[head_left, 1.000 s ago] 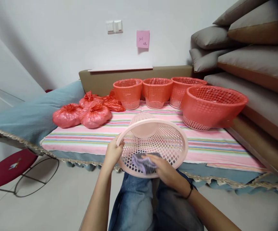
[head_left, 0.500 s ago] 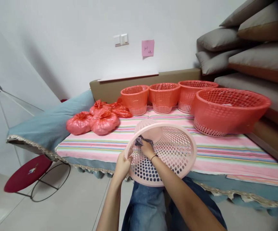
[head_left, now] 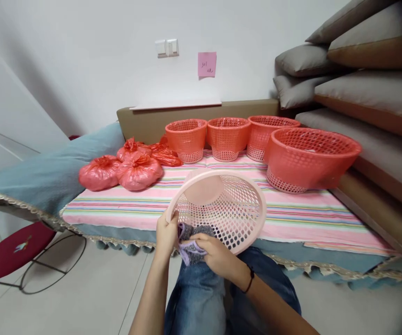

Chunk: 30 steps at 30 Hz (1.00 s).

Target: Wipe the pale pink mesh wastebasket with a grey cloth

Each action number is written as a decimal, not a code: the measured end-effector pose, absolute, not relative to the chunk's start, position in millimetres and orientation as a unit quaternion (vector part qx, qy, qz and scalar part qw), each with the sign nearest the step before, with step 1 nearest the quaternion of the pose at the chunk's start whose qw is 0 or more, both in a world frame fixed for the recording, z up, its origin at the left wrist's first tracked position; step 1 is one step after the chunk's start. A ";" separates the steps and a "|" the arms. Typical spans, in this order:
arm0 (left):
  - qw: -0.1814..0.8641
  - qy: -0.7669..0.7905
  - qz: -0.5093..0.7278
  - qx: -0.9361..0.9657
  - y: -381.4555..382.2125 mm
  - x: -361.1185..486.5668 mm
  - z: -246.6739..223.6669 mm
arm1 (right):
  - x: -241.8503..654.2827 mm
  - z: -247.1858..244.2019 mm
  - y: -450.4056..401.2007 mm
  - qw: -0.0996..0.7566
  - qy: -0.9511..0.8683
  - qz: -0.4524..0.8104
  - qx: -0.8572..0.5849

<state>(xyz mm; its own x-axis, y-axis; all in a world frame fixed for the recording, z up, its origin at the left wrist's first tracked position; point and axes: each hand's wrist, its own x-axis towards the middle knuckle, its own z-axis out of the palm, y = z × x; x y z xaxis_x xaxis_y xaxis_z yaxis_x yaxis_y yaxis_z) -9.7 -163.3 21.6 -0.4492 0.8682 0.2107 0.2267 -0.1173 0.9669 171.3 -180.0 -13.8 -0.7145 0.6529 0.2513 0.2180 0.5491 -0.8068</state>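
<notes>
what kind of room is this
Probably a living room in a home: a sofa under a striped cloth, a tall stack of cushions beside it, and a red stool on the tiled floor.

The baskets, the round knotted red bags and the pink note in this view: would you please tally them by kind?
Baskets covered in red plastic: 4
Bare pale pink basket: 1
Round knotted red bags: 3
Pink note: 1
Total: 9
The flatter red plastic beside the bags is left out.
</notes>
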 end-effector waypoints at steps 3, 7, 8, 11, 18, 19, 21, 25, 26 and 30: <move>0.265 0.639 0.571 0.442 -163.2 -9.0 29.0 | 189.0 -3.1 -195.1 0.187 -0.878 0.349 -0.271; 0.228 0.644 0.531 0.501 -163.5 -10.5 53.5 | 210.8 -1.0 -196.4 0.049 -0.914 0.240 -0.323; 0.218 0.638 0.520 0.525 -163.5 -10.8 61.5 | 215.3 -1.4 -195.5 0.021 -0.916 0.221 -0.334; 0.198 0.620 0.484 0.585 -162.1 -11.1 83.7 | 224.8 -3.0 -194.3 -0.012 -0.914 0.197 -0.354; 0.200 0.600 0.550 0.546 -168.8 -1.6 56.6 | 231.4 -20.3 -199.3 0.100 -0.909 0.262 -0.309; 0.205 0.604 0.566 0.522 -172.5 2.6 41.9 | 232.9 -24.0 -198.4 0.119 -0.907 0.275 -0.297; 0.241 0.609 0.594 0.467 -179.6 13.6 10.8 | 235.9 -31.8 -195.0 0.146 -0.901 0.297 -0.279; 0.371 0.559 0.650 0.357 -183.1 37.4 -32.1 | 238.0 -47.3 -190.2 0.179 -0.895 0.274 -0.304; 0.392 0.544 0.663 0.333 -181.3 41.2 -36.0 | 237.4 -50.4 -190.9 0.177 -0.894 0.259 -0.319; 0.422 0.516 0.683 0.299 -170.7 42.8 -32.8 | 233.4 -54.0 -196.0 0.134 -0.887 0.266 -0.353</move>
<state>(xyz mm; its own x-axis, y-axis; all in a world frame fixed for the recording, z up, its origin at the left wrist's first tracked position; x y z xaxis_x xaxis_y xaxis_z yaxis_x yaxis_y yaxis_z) 42.8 -170.7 -32.8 -0.4646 0.8851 -0.0275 -0.2675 -0.1107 0.9572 233.4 -196.0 -54.0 -0.7154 0.6970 0.0492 0.5550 0.6095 -0.5661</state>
